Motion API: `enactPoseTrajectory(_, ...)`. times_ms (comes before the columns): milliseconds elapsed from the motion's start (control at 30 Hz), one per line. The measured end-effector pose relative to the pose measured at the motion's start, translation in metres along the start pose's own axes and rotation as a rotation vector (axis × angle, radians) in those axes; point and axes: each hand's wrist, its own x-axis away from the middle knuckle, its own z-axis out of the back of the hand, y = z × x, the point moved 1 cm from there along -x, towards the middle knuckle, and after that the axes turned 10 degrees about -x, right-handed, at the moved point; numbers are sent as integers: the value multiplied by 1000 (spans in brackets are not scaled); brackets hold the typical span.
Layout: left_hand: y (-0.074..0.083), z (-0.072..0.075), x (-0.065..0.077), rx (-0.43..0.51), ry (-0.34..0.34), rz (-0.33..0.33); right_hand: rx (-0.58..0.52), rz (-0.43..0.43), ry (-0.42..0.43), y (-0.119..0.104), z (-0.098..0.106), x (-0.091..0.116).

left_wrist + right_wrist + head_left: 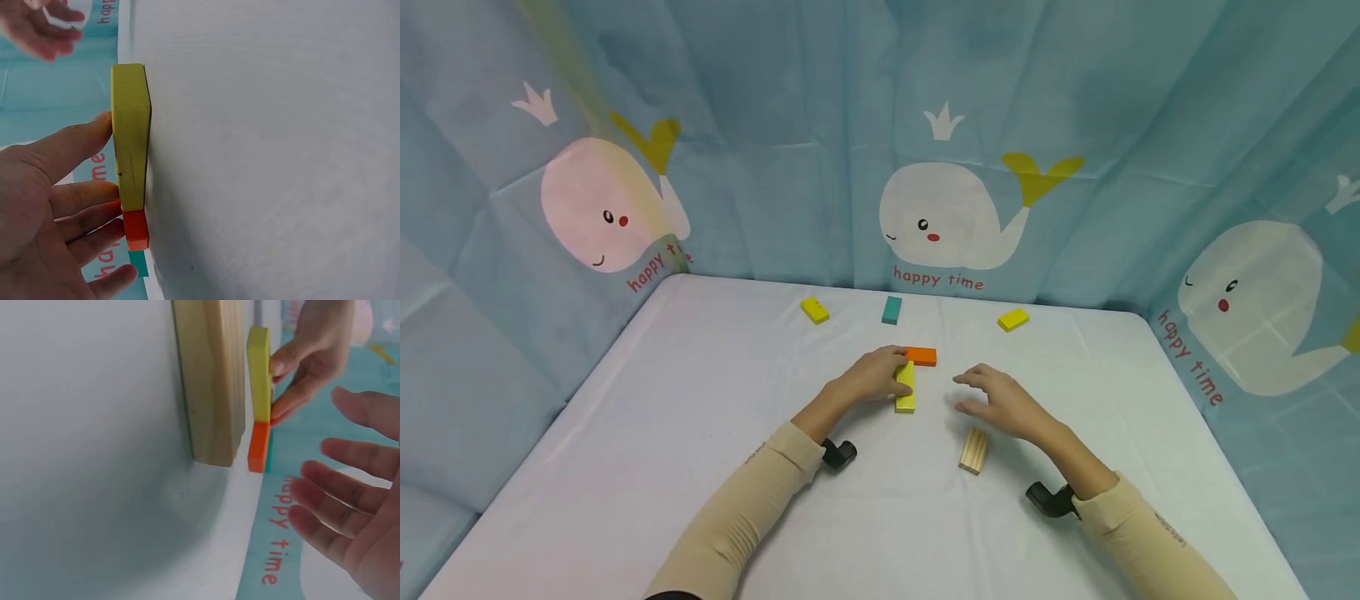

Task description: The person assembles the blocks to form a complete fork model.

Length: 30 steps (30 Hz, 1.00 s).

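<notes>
A long yellow block point(906, 400) lies on the white table, its far end meeting an orange block point(922, 357) set crosswise. My left hand point(874, 375) touches the yellow block, thumb on its nearer part and fingertips by the joint with the orange one; in the left wrist view the thumb point(94, 137) and fingers are spread along its upper face. To the right, my right hand point(1003, 402) hovers with parted fingers and holds nothing. Below it lies a natural wood block point(974, 451), striped lengthwise, which appears large in the right wrist view.
Toward the back of the table point(737, 375) lie a yellow block point(815, 310), a teal block point(891, 310) and another yellow block point(1013, 319). A blue curtain point(775, 167) with whale prints rises around the table's back and sides.
</notes>
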Motion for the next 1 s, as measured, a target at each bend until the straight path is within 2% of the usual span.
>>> enactPoseTrajectory(267, -2, -1, 1, 19, 16, -21, 54, -21, -22, 0, -7, 26)
enactPoseTrajectory(567, -3, 2, 2, 33, 10, -23, 98, -54, 17, -1, -17, 53)
enactPoseTrajectory(1000, -3, 1, 1, 30, 10, -22, 188, 22, 38, 1, -32, 60)
